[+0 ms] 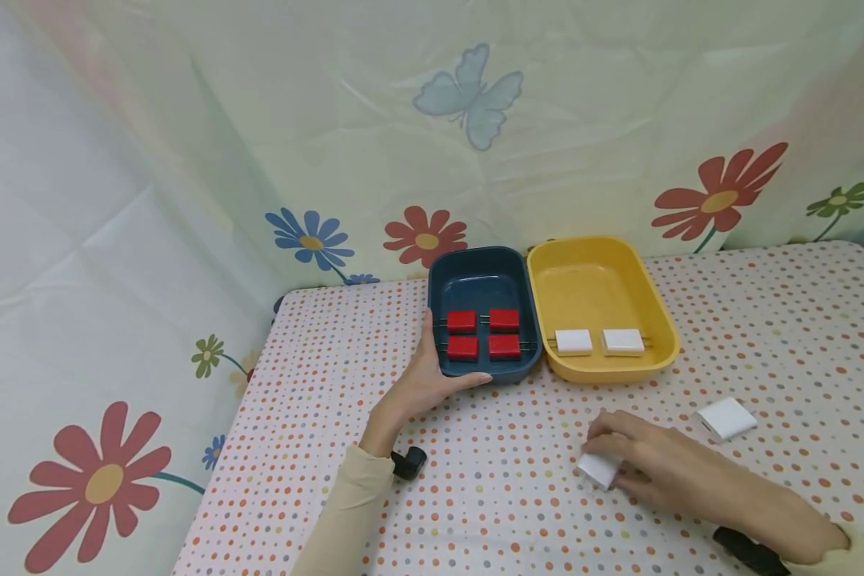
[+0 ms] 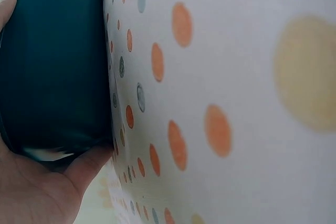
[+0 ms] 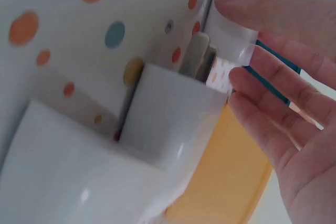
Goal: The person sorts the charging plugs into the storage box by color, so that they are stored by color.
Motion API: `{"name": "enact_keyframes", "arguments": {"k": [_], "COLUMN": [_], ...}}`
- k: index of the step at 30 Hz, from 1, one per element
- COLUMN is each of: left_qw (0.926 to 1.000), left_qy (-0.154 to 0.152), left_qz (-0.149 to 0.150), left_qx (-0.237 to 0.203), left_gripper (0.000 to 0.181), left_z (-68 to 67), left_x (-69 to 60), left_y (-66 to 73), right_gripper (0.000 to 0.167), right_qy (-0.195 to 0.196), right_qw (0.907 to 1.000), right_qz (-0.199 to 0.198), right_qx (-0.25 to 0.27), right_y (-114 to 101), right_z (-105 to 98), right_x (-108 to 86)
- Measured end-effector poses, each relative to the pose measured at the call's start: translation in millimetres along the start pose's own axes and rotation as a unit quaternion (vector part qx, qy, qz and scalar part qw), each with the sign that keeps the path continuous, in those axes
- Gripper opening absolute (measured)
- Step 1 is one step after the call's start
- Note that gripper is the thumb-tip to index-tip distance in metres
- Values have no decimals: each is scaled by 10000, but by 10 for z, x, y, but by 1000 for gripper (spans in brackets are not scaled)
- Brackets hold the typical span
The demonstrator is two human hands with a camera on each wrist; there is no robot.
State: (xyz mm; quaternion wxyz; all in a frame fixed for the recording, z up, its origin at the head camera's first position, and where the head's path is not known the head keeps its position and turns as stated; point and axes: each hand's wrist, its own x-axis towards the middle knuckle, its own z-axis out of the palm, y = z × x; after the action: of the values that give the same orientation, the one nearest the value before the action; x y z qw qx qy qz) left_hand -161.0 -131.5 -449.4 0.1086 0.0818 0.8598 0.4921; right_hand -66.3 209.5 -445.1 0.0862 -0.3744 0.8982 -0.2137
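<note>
My left hand holds the near left corner of a dark blue tray, fingers along its side and thumb across its front wall. In the left wrist view, the tray's wall fills the space between fingers and thumb. Several red plug adapters lie inside it. My right hand pinches a white plug adapter low over the cloth, in front of the yellow tray. Near that hand lies another white adapter. The right wrist view shows two white adapters below the held one, with prongs visible on one.
Two white adapters lie at the near end of the yellow tray, which stands right beside the blue one. A dotted cloth covers the table. Behind the trays hangs a flowered curtain, and it continues down the left side.
</note>
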Motion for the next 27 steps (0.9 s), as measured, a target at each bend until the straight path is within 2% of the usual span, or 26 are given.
{"name": "enact_keyframes", "arguments": {"k": [4,10,12,14,21,27], "left_qw": [10000,10000,10000,10000,9997,9999], "left_qy": [13,-3,8,26,3,6], "left_qz": [43,46,-6,-59,209,117], "left_qx": [-26,-68,-48,-7,-99,-41], "left_gripper": [135,134,134,135,133,134], "left_z": [-1,-1,-1,3,15,13], "left_x": [-4,-13,-15,-19,9,12], "left_y": [6,6,6,6,0,-9], "right_gripper": [43,44,43,43,42,46], "right_qy": [19,222,167,74,-205,-295], "right_qw": [9998,9988,9985,9988,9997,9995], "right_qz": [158,-418,-513,-474,-127,-95], "right_qx": [-93,82,100,61,-49,3], "right_y": [8,-24,-49,-65,-75,-61], "right_z": [-8,44,54,58,27,18], "right_x": [-23,-6,15,32,61,73]}}
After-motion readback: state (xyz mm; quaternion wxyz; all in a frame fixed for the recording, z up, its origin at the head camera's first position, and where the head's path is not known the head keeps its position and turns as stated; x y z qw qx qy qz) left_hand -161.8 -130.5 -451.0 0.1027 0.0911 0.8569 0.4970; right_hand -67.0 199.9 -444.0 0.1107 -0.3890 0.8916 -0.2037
